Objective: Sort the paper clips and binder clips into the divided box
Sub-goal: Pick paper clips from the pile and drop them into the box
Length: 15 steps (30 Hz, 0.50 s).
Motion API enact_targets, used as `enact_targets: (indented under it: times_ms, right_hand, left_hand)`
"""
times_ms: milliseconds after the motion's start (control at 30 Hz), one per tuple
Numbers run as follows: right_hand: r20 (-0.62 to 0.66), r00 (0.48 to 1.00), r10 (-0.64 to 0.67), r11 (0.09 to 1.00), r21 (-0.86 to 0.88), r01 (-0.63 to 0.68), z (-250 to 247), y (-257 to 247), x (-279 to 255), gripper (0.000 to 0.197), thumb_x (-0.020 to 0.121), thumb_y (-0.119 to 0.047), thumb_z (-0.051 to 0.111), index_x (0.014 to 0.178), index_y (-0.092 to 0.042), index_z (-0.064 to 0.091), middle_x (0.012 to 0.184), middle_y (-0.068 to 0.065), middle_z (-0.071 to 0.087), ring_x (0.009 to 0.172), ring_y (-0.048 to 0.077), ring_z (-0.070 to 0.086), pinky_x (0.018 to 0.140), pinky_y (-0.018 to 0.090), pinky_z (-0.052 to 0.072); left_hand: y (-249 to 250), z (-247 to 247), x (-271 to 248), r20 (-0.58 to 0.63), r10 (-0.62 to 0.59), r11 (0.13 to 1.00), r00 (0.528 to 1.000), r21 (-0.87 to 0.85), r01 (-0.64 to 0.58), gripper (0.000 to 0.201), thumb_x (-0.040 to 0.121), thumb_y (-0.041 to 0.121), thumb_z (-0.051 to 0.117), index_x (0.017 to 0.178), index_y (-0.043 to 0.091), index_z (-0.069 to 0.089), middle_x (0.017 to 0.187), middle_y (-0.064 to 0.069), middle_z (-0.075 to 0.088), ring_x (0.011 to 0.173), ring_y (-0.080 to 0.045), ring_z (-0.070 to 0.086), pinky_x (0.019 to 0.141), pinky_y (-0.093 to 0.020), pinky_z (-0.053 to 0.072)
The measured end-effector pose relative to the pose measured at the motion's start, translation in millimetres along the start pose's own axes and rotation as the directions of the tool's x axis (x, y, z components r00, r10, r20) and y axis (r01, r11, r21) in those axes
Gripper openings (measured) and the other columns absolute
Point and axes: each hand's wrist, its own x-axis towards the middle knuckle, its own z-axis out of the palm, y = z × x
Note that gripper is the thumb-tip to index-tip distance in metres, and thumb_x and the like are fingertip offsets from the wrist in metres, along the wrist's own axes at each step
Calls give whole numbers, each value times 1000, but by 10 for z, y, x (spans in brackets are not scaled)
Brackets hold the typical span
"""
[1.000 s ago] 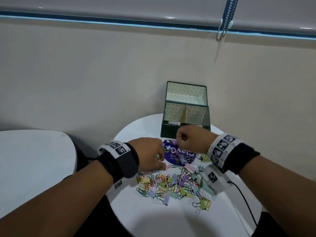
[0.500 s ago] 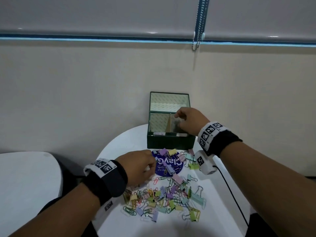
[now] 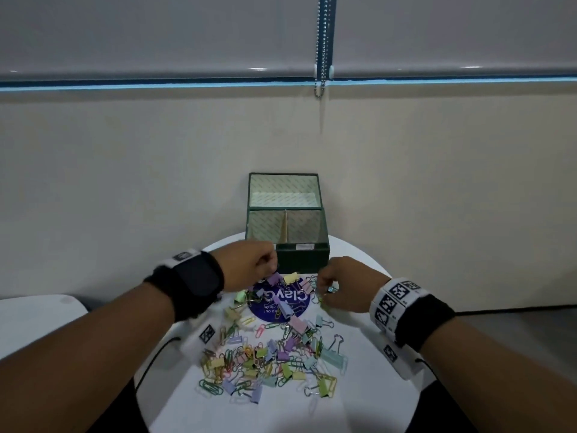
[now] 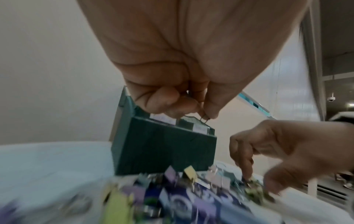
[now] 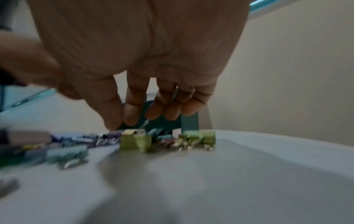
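Observation:
The green divided box (image 3: 287, 259) stands open at the table's far edge, its lid leaning on the wall. A pile of pastel paper clips and binder clips (image 3: 268, 354) lies in front of it. My left hand (image 3: 271, 267) hovers by the box's front left corner and, in the left wrist view, this hand (image 4: 197, 112) pinches a thin wire paper clip (image 4: 204, 117). My right hand (image 3: 324, 290) reaches down at the pile's far right. In the blurred right wrist view its loosely curled fingers (image 5: 132, 115) hang just above a yellow-green binder clip (image 5: 134, 141).
The clips lie on a small round white table (image 3: 359, 401) with a purple round sticker (image 3: 278, 303) under them. Another white table (image 3: 31, 323) stands at the left. The beige wall is right behind the box, and a blind chain (image 3: 321, 42) hangs above.
My right hand has come back from the box's right compartment down to the pile. My left hand has risen from the pile toward the box's front, holding a paper clip.

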Motion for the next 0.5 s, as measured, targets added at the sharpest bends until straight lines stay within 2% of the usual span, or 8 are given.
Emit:
enact_targets:
  times_ms: [67, 167, 267, 367, 433, 500]
  right_hand:
    - [-24, 1000, -13, 999, 31, 14, 81, -53, 6, 14, 80, -24, 69, 92, -31, 74, 97, -11, 65, 89, 12, 64, 83, 31, 57]
    - [-31, 998, -53, 994, 94, 55, 145, -123, 22, 27, 78, -22, 69, 101, -34, 75, 104, -9, 64, 92, 11, 62, 82, 29, 56]
    - [-62, 997, -45, 993, 105, 52, 160, -103, 58, 32, 77, -20, 67, 103, -37, 74, 105, -7, 62, 96, 16, 62, 86, 36, 57]
    - [-33, 999, -8, 996, 88, 11, 180, -91, 83, 37, 75, -14, 66, 101, -38, 73, 104, -8, 63, 96, 17, 62, 85, 35, 59]
    - [-50, 999, 11, 996, 91, -6, 192, -83, 97, 35, 75, -11, 64, 96, -39, 72, 101, -10, 63, 93, 17, 63, 83, 36, 59]
    - [-63, 998, 19, 994, 110, -12, 205, -62, 109, 33, 78, -11, 63, 93, -39, 71, 100, -11, 65, 90, 17, 65, 83, 36, 60]
  left_hand:
    - [80, -80, 255, -22, -18, 1000, 1000, 19, 18, 14, 101, 31, 47, 94, 22, 56, 88, 6, 60, 79, -13, 56, 69, -25, 43]
    - [200, -134, 611, -68, -64, 997, 996, 34, 67, 18, 101, 31, 48, 101, 16, 58, 98, -1, 64, 90, -19, 59, 82, -34, 49]
    - [305, -140, 850, -130, -100, 994, 987, 20, 103, 14, 100, 25, 51, 96, 13, 59, 93, -1, 61, 87, -20, 56, 75, -29, 41]
    - [324, -92, 989, -208, -139, 990, 968, -1, 142, 8, 96, 21, 56, 93, 18, 62, 96, 0, 63, 91, -21, 58, 76, -25, 39]
    - [305, -46, 1047, -170, -126, 991, 977, 22, 131, 16, 95, 19, 57, 102, 19, 71, 110, 1, 69, 101, -20, 61, 83, -24, 43]
    - [284, -15, 1064, -81, -107, 994, 991, 21, 109, 30, 95, 11, 54, 112, 25, 74, 125, 6, 67, 114, -17, 60, 92, -22, 41]
